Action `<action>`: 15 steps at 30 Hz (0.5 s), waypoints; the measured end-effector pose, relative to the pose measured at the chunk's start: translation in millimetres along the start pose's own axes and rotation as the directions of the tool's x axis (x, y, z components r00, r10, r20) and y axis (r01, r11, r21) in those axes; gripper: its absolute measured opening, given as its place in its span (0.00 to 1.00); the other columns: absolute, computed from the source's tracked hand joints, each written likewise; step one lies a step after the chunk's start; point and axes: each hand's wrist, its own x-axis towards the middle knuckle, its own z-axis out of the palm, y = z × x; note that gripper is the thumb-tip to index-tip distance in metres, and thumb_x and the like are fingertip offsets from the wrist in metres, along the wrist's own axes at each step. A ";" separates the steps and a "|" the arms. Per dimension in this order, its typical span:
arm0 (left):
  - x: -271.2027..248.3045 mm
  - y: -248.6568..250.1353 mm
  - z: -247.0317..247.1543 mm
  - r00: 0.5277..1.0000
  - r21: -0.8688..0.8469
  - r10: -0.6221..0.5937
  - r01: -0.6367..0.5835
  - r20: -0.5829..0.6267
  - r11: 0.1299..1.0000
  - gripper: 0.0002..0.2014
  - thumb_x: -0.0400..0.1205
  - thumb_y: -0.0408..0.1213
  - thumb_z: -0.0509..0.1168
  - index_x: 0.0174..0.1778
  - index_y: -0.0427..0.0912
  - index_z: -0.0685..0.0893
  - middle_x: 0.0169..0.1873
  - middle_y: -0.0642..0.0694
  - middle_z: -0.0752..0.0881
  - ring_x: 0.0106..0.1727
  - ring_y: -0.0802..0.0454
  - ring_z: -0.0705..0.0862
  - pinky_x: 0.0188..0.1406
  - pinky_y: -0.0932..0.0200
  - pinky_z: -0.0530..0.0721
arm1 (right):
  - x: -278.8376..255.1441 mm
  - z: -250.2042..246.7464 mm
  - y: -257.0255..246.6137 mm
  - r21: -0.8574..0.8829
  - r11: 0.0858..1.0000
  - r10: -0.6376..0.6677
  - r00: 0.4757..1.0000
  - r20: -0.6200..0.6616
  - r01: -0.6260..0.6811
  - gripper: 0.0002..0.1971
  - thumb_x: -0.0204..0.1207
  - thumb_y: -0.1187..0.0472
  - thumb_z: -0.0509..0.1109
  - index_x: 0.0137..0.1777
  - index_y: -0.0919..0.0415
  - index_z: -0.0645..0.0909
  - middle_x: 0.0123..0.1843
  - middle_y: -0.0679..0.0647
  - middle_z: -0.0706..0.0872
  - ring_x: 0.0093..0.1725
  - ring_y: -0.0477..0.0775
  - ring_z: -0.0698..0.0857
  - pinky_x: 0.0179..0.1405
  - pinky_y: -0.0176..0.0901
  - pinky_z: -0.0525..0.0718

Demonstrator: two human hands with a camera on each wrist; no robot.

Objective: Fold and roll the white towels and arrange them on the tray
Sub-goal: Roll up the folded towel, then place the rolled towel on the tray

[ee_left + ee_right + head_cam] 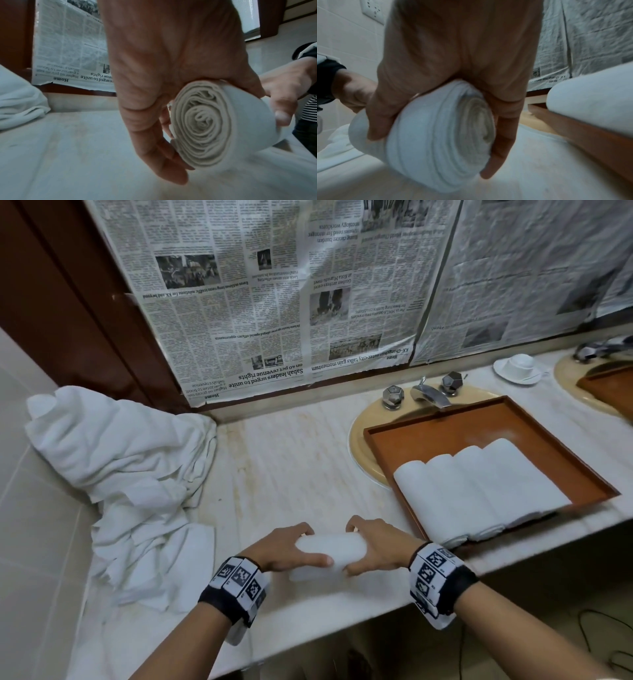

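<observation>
Second tray (613,392) cut by right edge — rolled towel (329,553) ends hand-covered.

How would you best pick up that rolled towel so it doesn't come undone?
By its two spiral ends, coming from above: the left hand and right hand each wrap one end of the rolled towel, thumb in front, fingers behind, probably keeping the layers tight.

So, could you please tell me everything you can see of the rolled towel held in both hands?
The white rolled cloth towel is a tight, soft-looking cylinder lying sideways at the near edge of the pale marble counter. Each end shows a spiral of layers. The left hand grips one end and the right hand the other, fingers curled round it.
</observation>
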 end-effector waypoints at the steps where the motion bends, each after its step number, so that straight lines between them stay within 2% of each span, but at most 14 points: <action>1: -2.2 3.2 -4.3 1.000 -0.006 0.029 -0.029 -0.002 1.000 0.32 0.66 0.72 0.74 0.61 0.60 0.78 0.56 0.56 0.84 0.54 0.58 0.82 0.50 0.59 0.81 | -6.4 -3.7 0.6 0.030 0.999 -0.014 1.000 -0.022 0.015 0.39 0.58 0.34 0.81 0.66 0.47 0.70 0.59 0.49 0.81 0.55 0.51 0.82 0.53 0.47 0.85; 5: -8.2 19.0 -22.4 0.990 -0.027 0.143 -0.143 -0.008 0.989 0.29 0.68 0.68 0.76 0.63 0.63 0.82 0.56 0.61 0.86 0.55 0.63 0.84 0.49 0.62 0.87 | -34.8 -17.5 6.2 0.113 0.991 -0.049 0.987 -0.153 0.066 0.36 0.60 0.30 0.79 0.66 0.43 0.77 0.59 0.40 0.83 0.57 0.43 0.82 0.58 0.43 0.83; 7: -8.0 33.8 -33.0 0.980 -0.013 0.201 -0.201 -0.011 0.980 0.29 0.67 0.69 0.75 0.63 0.65 0.83 0.57 0.62 0.86 0.56 0.63 0.84 0.53 0.61 0.86 | -49.3 -25.9 8.0 0.145 0.986 -0.053 0.974 -0.222 0.087 0.34 0.61 0.31 0.79 0.66 0.44 0.79 0.57 0.38 0.84 0.57 0.39 0.82 0.58 0.41 0.83; 9: -3.8 52.6 -41.9 0.965 0.035 0.261 -0.260 -0.014 0.965 0.30 0.67 0.71 0.74 0.64 0.66 0.83 0.59 0.63 0.85 0.58 0.63 0.83 0.56 0.62 0.84 | -64.1 -37.4 9.8 0.155 0.983 -0.050 0.957 -0.285 0.098 0.33 0.63 0.31 0.79 0.67 0.44 0.80 0.57 0.39 0.85 0.56 0.38 0.82 0.58 0.40 0.82; 12: 5.7 86.2 -49.9 0.943 0.088 0.332 -0.330 -0.011 0.940 0.27 0.68 0.70 0.75 0.62 0.67 0.83 0.57 0.64 0.86 0.57 0.64 0.83 0.53 0.64 0.83 | -85.6 -52.5 21.1 0.166 0.983 -0.017 0.930 -0.368 0.084 0.32 0.65 0.33 0.78 0.67 0.44 0.81 0.59 0.42 0.86 0.58 0.41 0.81 0.60 0.37 0.80; 15: 18.3 124.0 -49.4 0.926 0.074 0.377 -0.376 0.005 0.923 0.27 0.66 0.68 0.77 0.60 0.67 0.84 0.56 0.64 0.86 0.56 0.66 0.84 0.52 0.63 0.85 | -105.6 -62.9 45.6 0.222 0.971 0.016 0.903 -0.429 0.089 0.32 0.65 0.31 0.77 0.68 0.41 0.81 0.59 0.38 0.86 0.59 0.37 0.81 0.59 0.37 0.79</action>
